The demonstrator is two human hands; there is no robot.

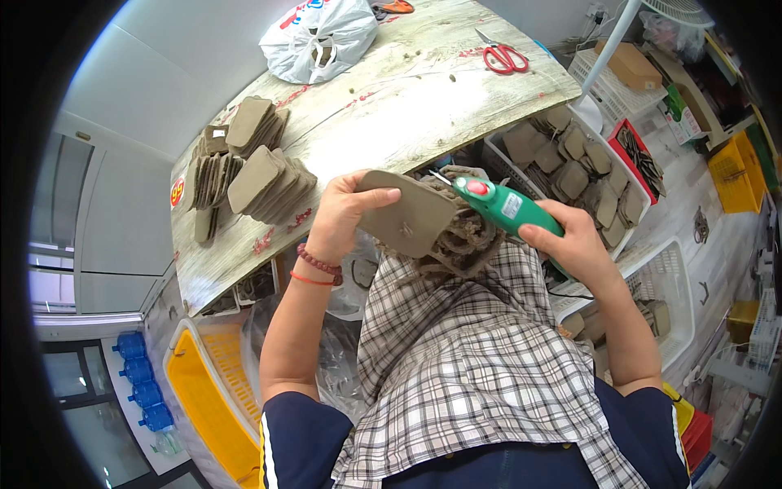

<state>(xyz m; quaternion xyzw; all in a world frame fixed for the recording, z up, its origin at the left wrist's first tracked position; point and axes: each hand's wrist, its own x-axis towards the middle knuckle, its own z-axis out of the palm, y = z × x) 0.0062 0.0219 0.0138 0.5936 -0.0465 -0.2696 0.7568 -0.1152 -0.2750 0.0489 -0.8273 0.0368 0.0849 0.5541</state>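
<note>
My left hand (346,216) is closed on a flat olive-brown pad (411,218) with rounded corners, its thumb lying on the upper face. Wrapped in my right hand (574,244) is a green handheld power tool (505,205) with a red button. The tool's narrow metal tip (440,176) is close to the pad's far right edge; whether they touch I cannot tell. Under the pad, a bundle of brown, fuzzy-edged looped pieces (472,244) rests on the checked apron (472,326) over my lap.
Stacks of similar pads (273,183) stand on the table (366,122) at left. Farther back are a white plastic bag (318,41) and red-handled scissors (505,59). A white crate of pads (603,179) stands at right, another basket (664,285) nearer, a yellow basket (208,407) at lower left.
</note>
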